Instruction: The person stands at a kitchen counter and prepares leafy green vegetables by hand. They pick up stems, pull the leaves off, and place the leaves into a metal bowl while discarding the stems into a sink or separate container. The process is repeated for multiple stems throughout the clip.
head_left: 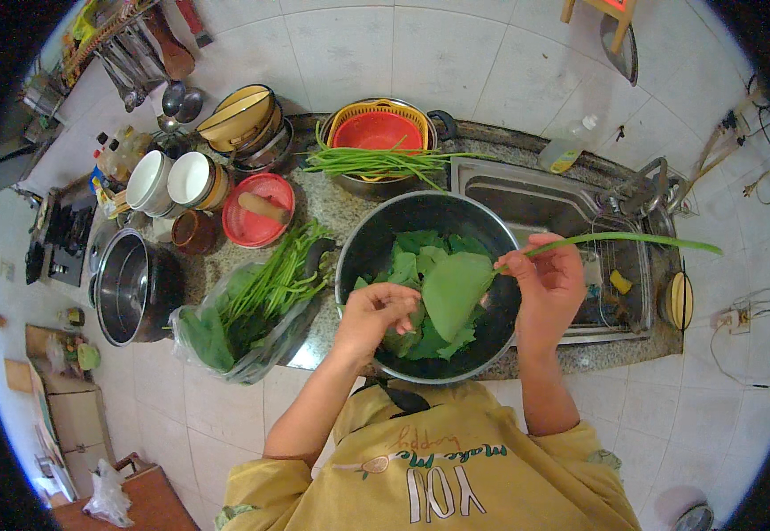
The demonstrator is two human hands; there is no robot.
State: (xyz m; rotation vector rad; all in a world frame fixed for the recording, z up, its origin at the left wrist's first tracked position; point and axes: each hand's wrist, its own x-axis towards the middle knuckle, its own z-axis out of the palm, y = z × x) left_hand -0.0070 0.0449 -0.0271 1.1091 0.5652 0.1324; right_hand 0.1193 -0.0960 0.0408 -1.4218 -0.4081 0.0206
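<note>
My right hand (544, 288) pinches a long green stem (619, 239) near its base, where a broad green leaf (456, 292) joins it. The stem's free end points right, over the sink. The leaf hangs over a large dark pot (349, 252) that holds several loose green leaves (438, 341). My left hand (376, 320) is over the pot's left side, beside the leaf's edge. Its fingers are curled with thumb and fingertips together; whatever is between them, if anything, is too small to make out.
Left of the pot, a clear plastic bag (270, 354) holds leafy stems (261, 292). Bare green stems (376, 161) lie across a yellow basket (420, 115) with a red colander inside. A metal sink (526, 199) is at right. A red lid (236, 226), white bowls (148, 181) and an empty pot (141, 288) stand left.
</note>
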